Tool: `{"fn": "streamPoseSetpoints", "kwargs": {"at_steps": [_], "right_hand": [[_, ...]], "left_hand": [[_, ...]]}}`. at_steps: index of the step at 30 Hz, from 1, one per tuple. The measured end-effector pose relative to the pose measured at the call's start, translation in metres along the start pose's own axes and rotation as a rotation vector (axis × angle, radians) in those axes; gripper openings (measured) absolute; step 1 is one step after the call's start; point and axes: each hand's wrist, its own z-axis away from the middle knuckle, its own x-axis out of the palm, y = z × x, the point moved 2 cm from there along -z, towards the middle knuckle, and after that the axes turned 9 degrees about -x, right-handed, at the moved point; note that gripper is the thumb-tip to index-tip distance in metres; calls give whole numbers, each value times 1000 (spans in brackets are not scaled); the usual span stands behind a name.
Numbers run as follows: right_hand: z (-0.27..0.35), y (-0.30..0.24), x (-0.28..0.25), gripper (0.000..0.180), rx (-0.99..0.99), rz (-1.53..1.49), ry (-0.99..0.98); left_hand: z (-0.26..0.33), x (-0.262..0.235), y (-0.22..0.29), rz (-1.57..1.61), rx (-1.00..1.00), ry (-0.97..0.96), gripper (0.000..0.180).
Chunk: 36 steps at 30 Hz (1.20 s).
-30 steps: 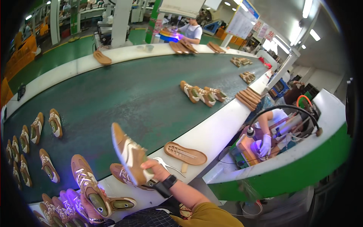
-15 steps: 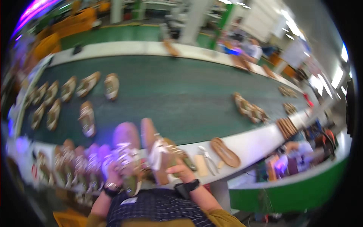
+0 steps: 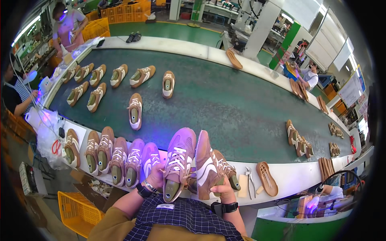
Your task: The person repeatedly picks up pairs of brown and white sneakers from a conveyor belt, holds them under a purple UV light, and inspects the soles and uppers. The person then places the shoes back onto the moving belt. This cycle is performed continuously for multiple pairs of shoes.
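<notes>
My left hand (image 3: 156, 176) grips a brown sneaker (image 3: 177, 154) with white laces, its toe pointing away from me and a green last inside. Purple light falls on its toe. My right hand (image 3: 226, 190) holds a second brown sneaker (image 3: 204, 160) tilted on its side, its white curved stripe showing. The two are side by side above the near ledge. Partly hidden behind the second one lies another laced sneaker (image 3: 231, 176) with a green last. Right of it are a beige block (image 3: 243, 185), metal pliers (image 3: 250, 182) and a loose brown sole (image 3: 266, 178).
Several sneakers (image 3: 118, 164) line the near ledge at left. A green conveyor belt (image 3: 217, 108) carries more, grouped left and right. Soles (image 3: 326, 168) are stacked at right. A yellow crate (image 3: 78, 213) stands low at left. Co-workers (image 3: 70, 28) are around the belt's sides.
The view has swung left, so the belt and its shoes sit further right, and the blur has gone. Both hands still hold the same sneakers.
</notes>
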Motion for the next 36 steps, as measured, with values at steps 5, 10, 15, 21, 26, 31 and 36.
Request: {"fn": "streamPoseSetpoints", "kwargs": {"at_steps": [5,10,15,21,26,31,36], "right_hand": [[-4,-4,7,90,-51,37,-10],[-3,-15,25,72,-262,77,97],[-25,10,33,59,-256,-117,-49],[-18,13,54,89,-136,-617,-205],[-1,16,53,83,13,-827,-244],[3,16,45,73,55,-900,-252],[-9,-9,36,71,-37,-735,-349]], "left_hand": [[7,8,9,86,3,-124,60],[-1,8,9,18,176,152,55],[-5,-6,11,116,238,120,44],[5,19,13,-52,139,4,45],[16,48,24,-171,56,-46,45],[27,59,29,-204,48,-88,46],[28,66,40,-123,184,-120,46]]}}
